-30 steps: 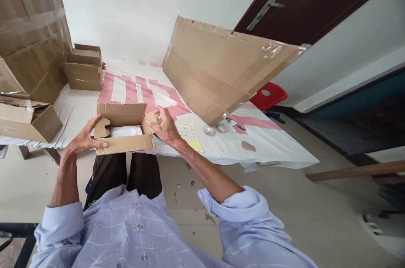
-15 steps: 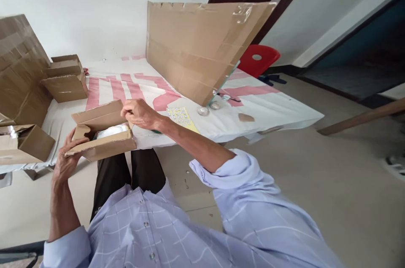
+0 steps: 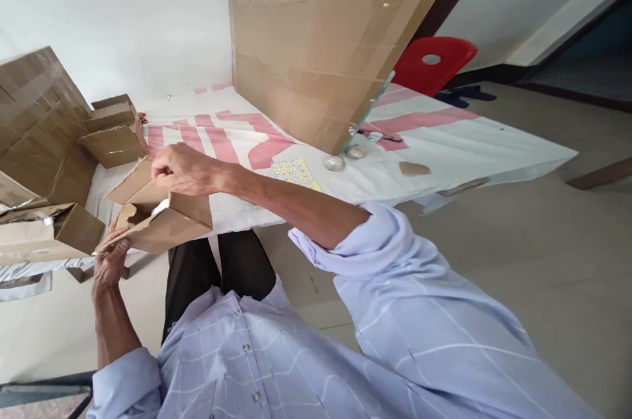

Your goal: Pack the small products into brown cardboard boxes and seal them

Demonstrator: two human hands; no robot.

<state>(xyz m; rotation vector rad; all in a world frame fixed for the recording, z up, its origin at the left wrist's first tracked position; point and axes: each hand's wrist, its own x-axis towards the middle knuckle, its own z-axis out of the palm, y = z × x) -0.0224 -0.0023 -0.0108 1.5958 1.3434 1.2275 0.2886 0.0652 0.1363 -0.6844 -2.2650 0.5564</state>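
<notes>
A small open cardboard box [image 3: 170, 232] sits at the near edge of the table, its long flaps raised. Inside it, only a sliver of something white [image 3: 160, 207] shows. My left hand [image 3: 109, 262] grips the box's left end, thumb on the near flap and fingers behind. Over the box my right hand [image 3: 185, 170] is closed with its fingers curled down, close to the far flap. What its fingertips hold, if anything, is hidden. The box's right-end flap [image 3: 190, 207] leans inward beneath that hand, covering part of the white contents.
Other cardboard boxes [image 3: 37, 136] stand at the left. A big cardboard panel [image 3: 311, 63] rises at the back. A yellow sheet with small labels [image 3: 296, 174], clear tape rolls [image 3: 334, 163] and a cardboard scrap [image 3: 415, 169] lie rightward. Beyond is a red chair [image 3: 434, 66].
My right hand has moved left, from the box's right end to above its middle. The right-end flap now leans inward, and less of the white thing shows. The view has shifted slightly.
</notes>
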